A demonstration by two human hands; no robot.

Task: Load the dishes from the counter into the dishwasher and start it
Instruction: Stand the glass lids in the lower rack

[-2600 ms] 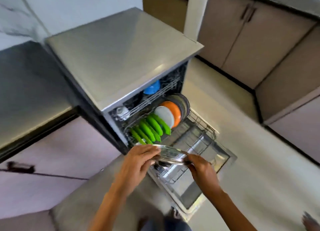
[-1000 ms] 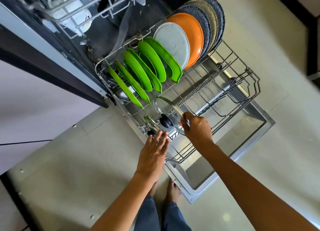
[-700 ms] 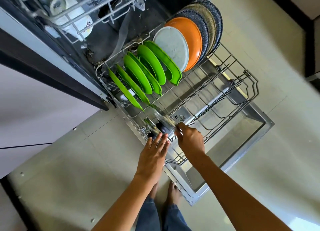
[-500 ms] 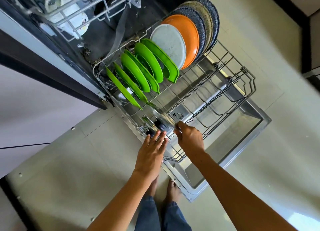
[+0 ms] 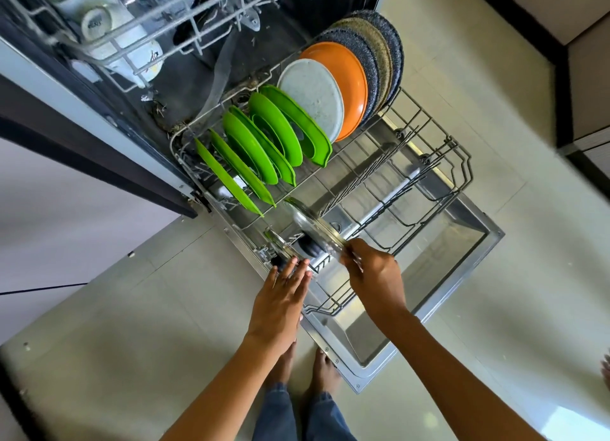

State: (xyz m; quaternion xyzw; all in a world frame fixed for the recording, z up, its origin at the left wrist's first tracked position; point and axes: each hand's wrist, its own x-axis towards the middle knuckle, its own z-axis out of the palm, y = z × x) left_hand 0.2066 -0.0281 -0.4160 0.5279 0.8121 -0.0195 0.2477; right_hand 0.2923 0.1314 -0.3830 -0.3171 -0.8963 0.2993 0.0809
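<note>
A clear glass lid (image 5: 312,224) with a black knob (image 5: 308,246) stands nearly on edge in the near left of the pulled-out lower rack (image 5: 439,179). My right hand (image 5: 374,275) pinches the lid's near rim. My left hand (image 5: 284,300) has straight fingers whose tips reach the rack's front edge beside a second glass lid (image 5: 280,242). Behind them stand several green plates (image 5: 264,150), a white plate (image 5: 313,94), an orange plate (image 5: 346,77) and dark speckled plates (image 5: 383,54).
The dishwasher door (image 5: 439,288) lies open flat over the tiled floor, with my bare feet (image 5: 321,371) at its near corner. The upper rack (image 5: 142,21) holds white cups. Cabinet fronts stand at the left and far right.
The lid went from flat in both hands above the rack to nearly upright in the rack. My left hand let go of it and now reaches the rack's edge.
</note>
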